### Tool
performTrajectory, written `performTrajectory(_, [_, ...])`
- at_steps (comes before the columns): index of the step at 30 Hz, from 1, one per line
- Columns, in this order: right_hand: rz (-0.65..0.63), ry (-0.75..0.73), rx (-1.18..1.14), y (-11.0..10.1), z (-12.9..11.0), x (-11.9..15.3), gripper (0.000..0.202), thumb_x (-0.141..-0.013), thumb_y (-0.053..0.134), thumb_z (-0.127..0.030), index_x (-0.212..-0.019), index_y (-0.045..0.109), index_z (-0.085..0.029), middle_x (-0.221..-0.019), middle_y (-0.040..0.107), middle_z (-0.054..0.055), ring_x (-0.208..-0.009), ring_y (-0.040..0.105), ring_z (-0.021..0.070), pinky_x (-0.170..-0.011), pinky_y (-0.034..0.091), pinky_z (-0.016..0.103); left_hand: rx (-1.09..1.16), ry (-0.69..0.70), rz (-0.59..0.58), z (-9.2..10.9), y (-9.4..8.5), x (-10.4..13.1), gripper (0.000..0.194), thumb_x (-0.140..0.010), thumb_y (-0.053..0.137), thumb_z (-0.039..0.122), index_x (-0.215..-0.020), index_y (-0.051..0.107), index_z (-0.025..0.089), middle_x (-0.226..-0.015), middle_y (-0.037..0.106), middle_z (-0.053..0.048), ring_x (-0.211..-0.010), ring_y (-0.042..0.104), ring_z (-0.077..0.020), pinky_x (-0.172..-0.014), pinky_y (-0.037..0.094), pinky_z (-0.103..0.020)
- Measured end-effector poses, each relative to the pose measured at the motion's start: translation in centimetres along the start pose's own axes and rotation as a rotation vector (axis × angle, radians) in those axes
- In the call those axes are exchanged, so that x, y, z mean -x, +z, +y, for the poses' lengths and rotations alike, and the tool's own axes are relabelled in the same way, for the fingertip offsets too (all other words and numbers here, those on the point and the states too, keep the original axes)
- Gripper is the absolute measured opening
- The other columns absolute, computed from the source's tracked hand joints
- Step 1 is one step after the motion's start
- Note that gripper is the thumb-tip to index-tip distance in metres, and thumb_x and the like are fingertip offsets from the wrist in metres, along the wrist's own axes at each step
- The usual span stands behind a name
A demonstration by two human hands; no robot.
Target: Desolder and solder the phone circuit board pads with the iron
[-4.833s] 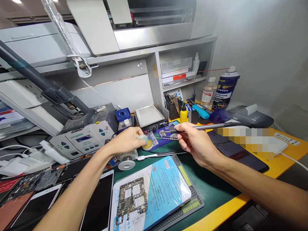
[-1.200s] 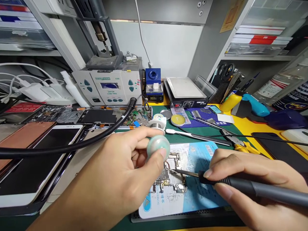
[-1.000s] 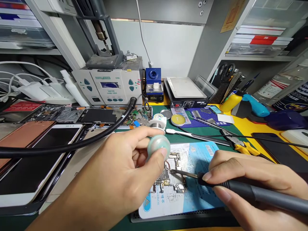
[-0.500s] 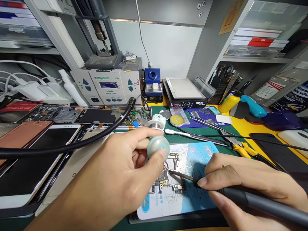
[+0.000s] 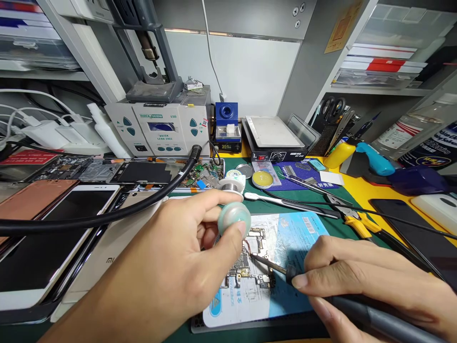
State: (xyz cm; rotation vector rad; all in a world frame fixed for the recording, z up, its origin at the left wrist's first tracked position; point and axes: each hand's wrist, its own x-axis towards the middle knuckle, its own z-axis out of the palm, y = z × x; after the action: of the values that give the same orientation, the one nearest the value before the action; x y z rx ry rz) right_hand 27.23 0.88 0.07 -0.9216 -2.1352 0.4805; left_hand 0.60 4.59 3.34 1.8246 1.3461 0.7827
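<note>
Between thumb and fingers, my left hand (image 5: 185, 252) pinches a pale green round spool (image 5: 234, 218). A thin copper-coloured strand runs from beneath it to the circuit board (image 5: 244, 271). My right hand (image 5: 364, 281) is closed around the black handle of a soldering iron (image 5: 385, 321). The iron's tip touches or nearly touches the end of the strand on the board. Under the board lies a blue and white card (image 5: 296, 295). My left hand and the spool hide the board's upper left part.
Black hose (image 5: 153, 202) crosses the left side above several phones (image 5: 64, 238). Behind are a grey hot-air station (image 5: 160, 128), a flux tin (image 5: 263, 179), a toothbrush (image 5: 285, 202) and a hot plate (image 5: 274, 131). Yellow-handled pliers (image 5: 357, 224) and a dark phone (image 5: 410, 228) lie right.
My right hand has lowered slightly, and the iron's handle end has dropped with it. Its cable has shifted downward at the right. My left hand and the spool are almost unmoved.
</note>
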Motion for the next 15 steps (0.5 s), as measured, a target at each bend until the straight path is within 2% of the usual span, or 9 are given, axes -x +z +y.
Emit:
performTrajectory(4, [0.011, 0.008, -0.006, 0.1, -0.1, 0.0, 0.042, -0.083, 0.073, -0.001, -0.109, 0.075, -0.033, -0.082, 0.080, 0.001, -0.064, 0.079, 0.0209, -0.058, 0.064, 0.029, 0.011, -0.010, -0.006, 0.0, 0.0, 0.0, 0.020, -0.095, 0.071, 0.044, -0.107, 0.076, 0.028, -0.068, 0.074, 0.001, -0.086, 0.081, -0.0278, -0.050, 0.057, -0.024])
performTrajectory(10, [-0.024, -0.054, -0.006, -0.1, -0.1, -1.0, 0.039, -0.079, 0.069, 0.003, -0.104, 0.077, -0.026, -0.080, 0.079, 0.003, -0.062, 0.078, 0.0200, -0.058, 0.064, 0.028, 0.018, -0.028, -0.036, -0.1, 0.0, 0.2, 0.025, -0.100, 0.065, 0.042, -0.119, 0.074, 0.029, -0.094, 0.083, 0.000, -0.082, 0.081, -0.0220, -0.060, 0.060, -0.024])
performTrajectory(15, [-0.023, -0.113, -0.055, 0.1, 0.1, -1.6, 0.040, -0.077, 0.067, 0.007, -0.102, 0.076, -0.023, -0.074, 0.075, 0.002, -0.057, 0.073, 0.0162, -0.053, 0.059, 0.025, -0.021, 0.013, -0.035, -0.2, 0.0, 0.0, 0.029, -0.101, 0.064, 0.041, -0.122, 0.075, 0.026, -0.088, 0.083, 0.000, -0.073, 0.077, -0.0196, -0.053, 0.055, -0.023])
